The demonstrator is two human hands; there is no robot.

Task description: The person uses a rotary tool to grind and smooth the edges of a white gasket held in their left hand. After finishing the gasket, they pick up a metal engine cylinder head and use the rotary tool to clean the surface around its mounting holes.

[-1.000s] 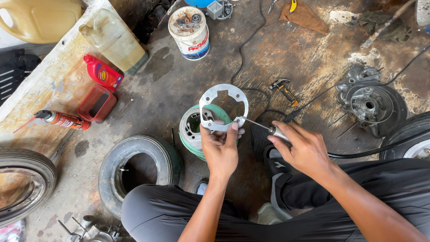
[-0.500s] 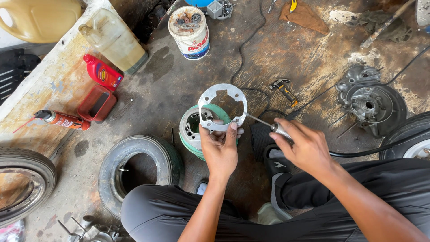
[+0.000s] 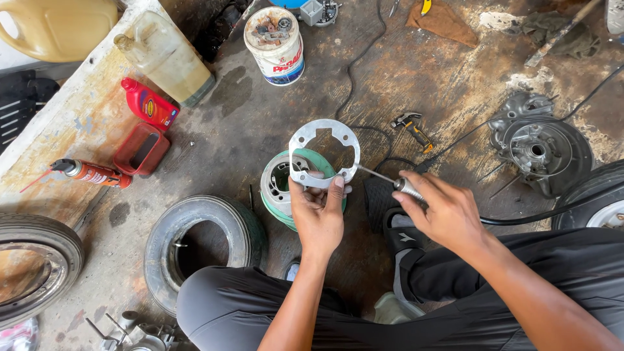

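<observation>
The gasket (image 3: 323,154), a flat grey ring with lobed corners and small holes, sits at the centre of the frame, pinched at its lower edge by my left hand (image 3: 318,211), thumb on the front face and fingers behind. It hangs above the green-rimmed cylinder (image 3: 286,188) on the floor, apart from it as far as I can tell. My right hand (image 3: 442,211) is closed around the metal handle of a thin pointed tool (image 3: 383,177), whose tip reaches toward the ring's lower right edge; whether it touches, I cannot tell.

To do this well, I judge I should keep the ring flat and steady with a light pinch, since such a thin sheet would bend or tear easily. I would bring the tip in slowly at a shallow angle, working along the surface rather than digging into it, and keep my thumb clear of the point. The small hammer (image 3: 411,127), right of centre, and the old tyre (image 3: 198,247), lower left, lie well apart.
</observation>
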